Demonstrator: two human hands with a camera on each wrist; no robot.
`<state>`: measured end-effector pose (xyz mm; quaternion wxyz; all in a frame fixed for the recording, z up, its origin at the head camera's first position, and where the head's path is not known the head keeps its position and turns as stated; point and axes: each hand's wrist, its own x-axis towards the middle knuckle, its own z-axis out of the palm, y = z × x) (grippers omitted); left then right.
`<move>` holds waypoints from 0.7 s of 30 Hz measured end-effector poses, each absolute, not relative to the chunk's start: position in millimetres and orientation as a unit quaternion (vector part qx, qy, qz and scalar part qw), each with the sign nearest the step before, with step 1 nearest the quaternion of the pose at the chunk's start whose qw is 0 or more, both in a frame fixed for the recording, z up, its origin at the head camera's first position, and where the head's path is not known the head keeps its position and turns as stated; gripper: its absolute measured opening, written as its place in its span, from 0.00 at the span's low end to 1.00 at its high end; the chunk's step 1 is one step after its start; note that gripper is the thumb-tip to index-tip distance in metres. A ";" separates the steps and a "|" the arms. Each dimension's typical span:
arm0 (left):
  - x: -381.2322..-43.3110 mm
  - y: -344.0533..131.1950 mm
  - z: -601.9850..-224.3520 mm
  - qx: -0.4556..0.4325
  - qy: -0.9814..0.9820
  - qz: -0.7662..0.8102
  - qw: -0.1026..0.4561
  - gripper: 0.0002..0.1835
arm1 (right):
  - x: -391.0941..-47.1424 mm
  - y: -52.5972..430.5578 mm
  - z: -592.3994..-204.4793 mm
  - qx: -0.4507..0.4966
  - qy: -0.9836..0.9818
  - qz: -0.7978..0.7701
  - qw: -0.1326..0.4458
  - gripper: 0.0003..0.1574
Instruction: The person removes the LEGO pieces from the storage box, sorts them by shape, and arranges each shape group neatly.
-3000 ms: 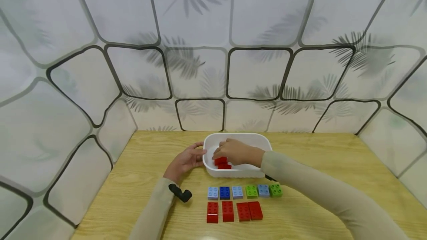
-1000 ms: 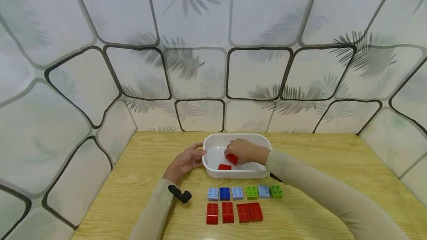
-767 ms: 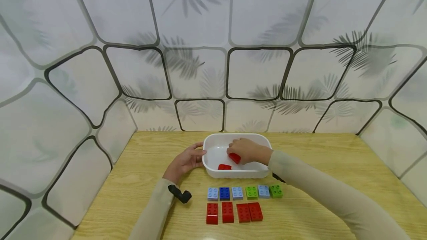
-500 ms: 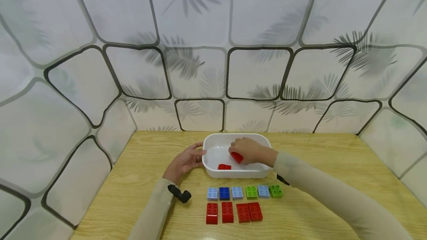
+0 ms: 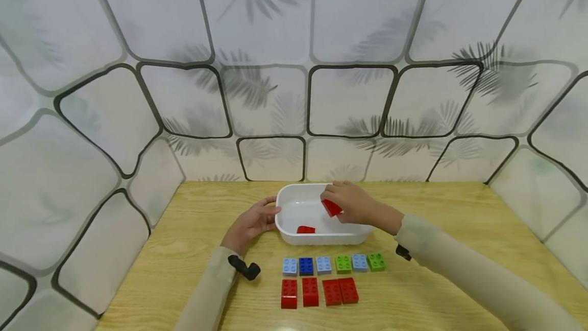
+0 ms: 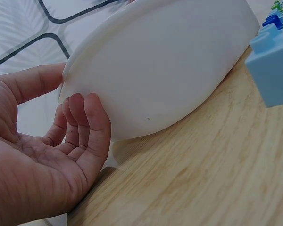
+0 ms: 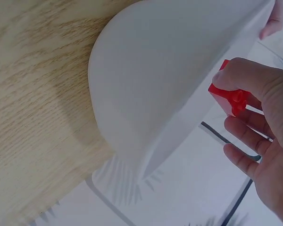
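A white plastic tub [image 5: 326,239] stands on the wooden table. At its left end my left hand [image 5: 253,225] holds the wall, thumb at the rim and fingers curled against the outside, as the left wrist view shows. Above the tub's right part, my right hand [image 5: 351,203] pinches a red toy building brick [image 5: 332,207], tilted, between thumb and fingers. The right wrist view shows the same red brick [image 7: 231,94] under the thumb, with studs facing the palm. Another red brick [image 5: 305,230] lies inside the tub near the front wall, partly hidden by it.
In front of the tub runs a row of small studded bricks: light blue [image 5: 290,266], dark blue [image 5: 305,266] and green [image 5: 342,264] among them. Nearer still lies a row of several red bricks [image 5: 310,291]. A patterned backdrop [image 5: 340,157] rises behind the table [image 5: 441,218].
My right hand has taken one red brick from beside the other in the tub, then moved right and lifted it. The left hand stays at the tub's left end.
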<state>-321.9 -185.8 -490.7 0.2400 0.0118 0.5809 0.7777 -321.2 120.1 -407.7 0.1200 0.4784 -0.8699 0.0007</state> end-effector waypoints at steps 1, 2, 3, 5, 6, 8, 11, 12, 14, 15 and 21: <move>-322.1 -185.6 -491.1 0.013 0.582 0.777 0.239 0.31 | -318.9 122.4 -406.7 0.481 -0.867 0.006 0.128 0.30; -322.1 -185.2 -491.1 0.012 0.581 0.778 0.239 0.32 | -316.5 124.6 -405.6 0.484 -0.865 0.012 0.135 0.30; -322.1 -185.1 -491.4 0.014 0.580 0.778 0.238 0.32 | -314.4 126.7 -404.6 0.486 -0.862 0.017 0.143 0.30; -321.7 -185.6 -491.5 0.018 0.576 0.782 0.239 0.33 | -310.6 129.9 -402.9 0.494 -0.854 0.023 0.160 0.31; -321.2 -186.1 -491.5 0.021 0.573 0.783 0.239 0.33 | -308.5 131.1 -401.8 0.497 -0.851 0.026 0.166 0.31; -320.4 -185.9 -491.1 0.026 0.570 0.785 0.241 0.33 | -304.1 134.8 -400.2 0.501 -0.847 0.029 0.176 0.31; -319.6 -185.4 -491.0 0.035 0.568 0.785 0.244 0.32 | -296.5 139.9 -398.6 0.504 -0.846 0.032 0.173 0.32; -319.5 -185.2 -491.0 0.036 0.567 0.785 0.245 0.31 | -293.6 141.7 -398.2 0.504 -0.847 0.033 0.169 0.32; -319.6 -184.8 -491.2 0.040 0.567 0.785 0.247 0.31 | -286.9 145.5 -396.9 0.505 -0.848 0.037 0.159 0.32; -319.7 -184.6 -491.3 0.041 0.567 0.785 0.247 0.31 | -283.5 147.2 -396.4 0.505 -0.848 0.040 0.154 0.32; -319.7 -185.3 -490.1 0.033 0.571 0.784 0.244 0.31 | -261.1 156.1 -392.9 0.512 -0.850 0.042 0.118 0.32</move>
